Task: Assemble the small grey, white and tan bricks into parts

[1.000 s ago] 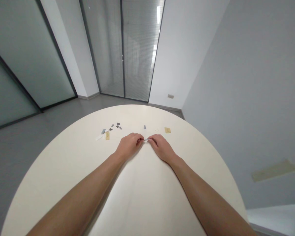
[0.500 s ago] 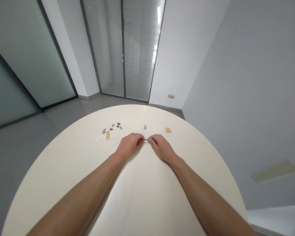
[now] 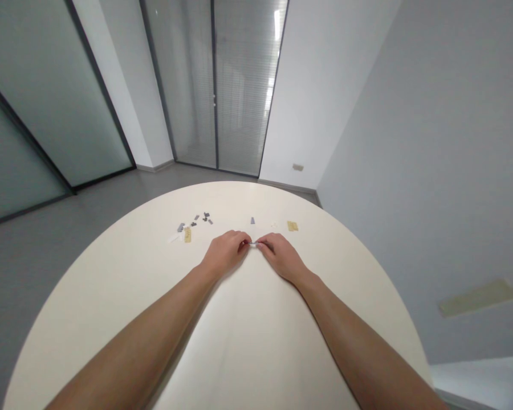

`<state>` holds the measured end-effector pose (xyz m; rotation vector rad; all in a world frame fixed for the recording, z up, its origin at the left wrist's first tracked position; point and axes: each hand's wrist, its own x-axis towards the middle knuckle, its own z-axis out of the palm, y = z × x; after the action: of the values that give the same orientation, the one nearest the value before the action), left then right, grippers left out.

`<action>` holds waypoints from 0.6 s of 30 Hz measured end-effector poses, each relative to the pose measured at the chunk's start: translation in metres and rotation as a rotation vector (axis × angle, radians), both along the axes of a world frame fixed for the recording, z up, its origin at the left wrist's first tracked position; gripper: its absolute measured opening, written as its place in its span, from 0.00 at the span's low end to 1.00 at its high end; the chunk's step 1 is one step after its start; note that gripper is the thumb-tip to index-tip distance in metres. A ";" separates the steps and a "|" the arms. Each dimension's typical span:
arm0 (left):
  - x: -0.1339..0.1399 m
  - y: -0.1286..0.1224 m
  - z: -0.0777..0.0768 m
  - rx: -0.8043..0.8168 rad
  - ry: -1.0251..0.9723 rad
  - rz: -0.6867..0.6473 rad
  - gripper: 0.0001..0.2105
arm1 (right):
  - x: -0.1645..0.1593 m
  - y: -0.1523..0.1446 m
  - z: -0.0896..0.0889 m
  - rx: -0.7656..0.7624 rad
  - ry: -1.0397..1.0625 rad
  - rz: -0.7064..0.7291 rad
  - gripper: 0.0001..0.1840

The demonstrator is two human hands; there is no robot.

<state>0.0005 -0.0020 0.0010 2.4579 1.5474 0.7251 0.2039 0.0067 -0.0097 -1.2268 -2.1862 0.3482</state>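
My left hand (image 3: 229,249) and my right hand (image 3: 281,254) meet over the middle of the table, fingertips pinched towards each other. Between them shows a small, thin bluish-grey piece (image 3: 253,244), gripped at both ends; most of it is covered by the fingers, and its kind is too small to tell. Just beyond the hands lies a small grey tapered piece (image 3: 252,220) on the tabletop, touched by neither hand.
The round white table (image 3: 106,296) carries several small dark grey pieces (image 3: 206,216) at left, beside a yellowish card (image 3: 187,235) and a white strip (image 3: 175,238). Another yellowish piece (image 3: 292,226) lies to the right, near tiny whitish bits (image 3: 274,224). Walls and glass panels stand beyond.
The right fingertips have shifted very slightly towards the left hand, and the small piece between the hands looks a little turned. The other pieces lie as before.
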 end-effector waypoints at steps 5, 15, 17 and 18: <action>0.000 -0.001 0.001 -0.006 -0.005 0.003 0.10 | -0.001 -0.001 0.002 0.000 -0.002 -0.005 0.09; 0.001 -0.002 0.001 0.005 -0.013 -0.002 0.10 | -0.001 -0.001 0.001 -0.001 -0.013 -0.013 0.09; 0.001 -0.002 0.001 0.008 -0.011 -0.001 0.10 | -0.001 -0.001 0.001 -0.001 -0.018 -0.015 0.09; 0.001 -0.002 0.001 0.009 -0.009 -0.001 0.10 | -0.001 -0.001 0.001 -0.001 -0.020 -0.016 0.09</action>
<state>0.0015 -0.0039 0.0025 2.4581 1.5432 0.7439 0.2030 0.0057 -0.0083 -1.2521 -2.1922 0.3322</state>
